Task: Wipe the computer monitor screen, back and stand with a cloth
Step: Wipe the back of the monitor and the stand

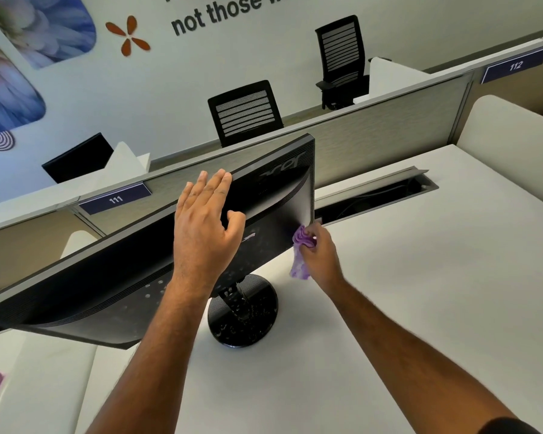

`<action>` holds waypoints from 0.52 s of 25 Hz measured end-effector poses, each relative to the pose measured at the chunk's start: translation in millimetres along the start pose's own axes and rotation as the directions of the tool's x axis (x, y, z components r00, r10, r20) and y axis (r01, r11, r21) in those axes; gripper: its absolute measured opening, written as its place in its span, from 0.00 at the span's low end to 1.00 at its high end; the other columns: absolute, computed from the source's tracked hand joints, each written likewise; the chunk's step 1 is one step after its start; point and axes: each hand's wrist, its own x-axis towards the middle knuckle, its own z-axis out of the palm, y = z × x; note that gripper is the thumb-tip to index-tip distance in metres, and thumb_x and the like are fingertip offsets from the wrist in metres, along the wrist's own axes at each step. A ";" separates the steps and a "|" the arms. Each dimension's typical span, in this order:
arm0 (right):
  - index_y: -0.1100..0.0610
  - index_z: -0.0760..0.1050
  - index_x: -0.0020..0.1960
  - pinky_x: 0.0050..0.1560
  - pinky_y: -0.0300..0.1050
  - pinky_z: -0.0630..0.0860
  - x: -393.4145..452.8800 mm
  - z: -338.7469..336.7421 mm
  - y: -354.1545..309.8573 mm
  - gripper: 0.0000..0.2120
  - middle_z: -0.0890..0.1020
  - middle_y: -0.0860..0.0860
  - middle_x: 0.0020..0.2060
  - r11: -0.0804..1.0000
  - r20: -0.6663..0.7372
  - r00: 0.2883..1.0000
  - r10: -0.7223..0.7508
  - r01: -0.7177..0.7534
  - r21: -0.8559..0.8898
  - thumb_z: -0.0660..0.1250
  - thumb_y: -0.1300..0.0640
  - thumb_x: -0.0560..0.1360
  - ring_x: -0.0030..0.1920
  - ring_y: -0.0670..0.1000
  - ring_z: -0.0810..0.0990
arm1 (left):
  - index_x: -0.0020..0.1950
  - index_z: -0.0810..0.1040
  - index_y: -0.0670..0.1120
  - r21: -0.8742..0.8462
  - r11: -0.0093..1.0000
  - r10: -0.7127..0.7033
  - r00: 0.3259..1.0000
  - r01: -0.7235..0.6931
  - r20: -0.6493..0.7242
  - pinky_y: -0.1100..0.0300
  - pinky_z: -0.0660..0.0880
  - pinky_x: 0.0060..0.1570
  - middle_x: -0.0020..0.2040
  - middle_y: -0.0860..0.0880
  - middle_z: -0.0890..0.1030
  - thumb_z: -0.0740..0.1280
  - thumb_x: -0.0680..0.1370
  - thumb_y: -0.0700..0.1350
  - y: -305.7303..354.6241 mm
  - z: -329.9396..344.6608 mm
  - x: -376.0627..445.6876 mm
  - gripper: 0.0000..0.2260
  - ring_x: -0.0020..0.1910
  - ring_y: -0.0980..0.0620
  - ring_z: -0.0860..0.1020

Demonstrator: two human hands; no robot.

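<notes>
The top-heavy monitor is steadied by the flat, straight-fingered left hand, while the soft cloth is bunched in the right hand.

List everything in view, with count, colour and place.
monitor: 1, black, back towards camera, on the desk
stand: 1, black round base, under the monitor
cloth: 1, purple, at the monitor's right edge
desk: 1, white, foreground
office chairs: 2, black, beyond the partition
number plates: 2, dark blue, on the partition
left hand: 1, flat on the monitor's top edge
right hand: 1, gripping the cloth
</notes>
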 end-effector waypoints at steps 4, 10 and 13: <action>0.56 0.76 0.61 0.55 0.43 0.82 14.7 -12.2 -21.4 0.12 0.80 0.53 0.54 0.998 -0.098 0.995 -0.035 0.039 0.046 0.69 0.64 0.79 0.54 0.50 0.81 | 0.80 0.69 0.46 0.005 1.000 0.002 1.000 -0.002 0.002 0.48 0.54 0.83 0.79 0.48 0.70 0.59 0.80 0.47 -2.1 1.2 0.1 0.28 0.82 0.51 0.61; 0.59 0.77 0.62 0.57 0.32 0.77 33.6 -18.9 -46.0 0.15 0.80 0.54 0.56 0.972 -0.294 0.938 -0.182 0.218 0.093 0.69 0.68 0.77 0.57 0.49 0.79 | 0.80 0.69 0.46 0.002 1.000 -0.005 1.000 0.005 -0.004 0.48 0.54 0.83 0.79 0.48 0.71 0.59 0.79 0.47 -0.6 1.9 0.4 0.27 0.82 0.51 0.61; 0.56 0.77 0.63 0.57 0.41 0.82 19.0 -9.8 -4.2 0.14 0.81 0.53 0.56 0.989 -0.127 0.992 0.018 0.001 0.148 0.70 0.63 0.79 0.58 0.55 0.82 | 0.80 0.69 0.46 -0.002 1.000 -0.004 1.000 0.004 0.001 0.48 0.54 0.83 0.79 0.48 0.70 0.59 0.79 0.47 0.3 0.6 0.4 0.28 0.82 0.51 0.61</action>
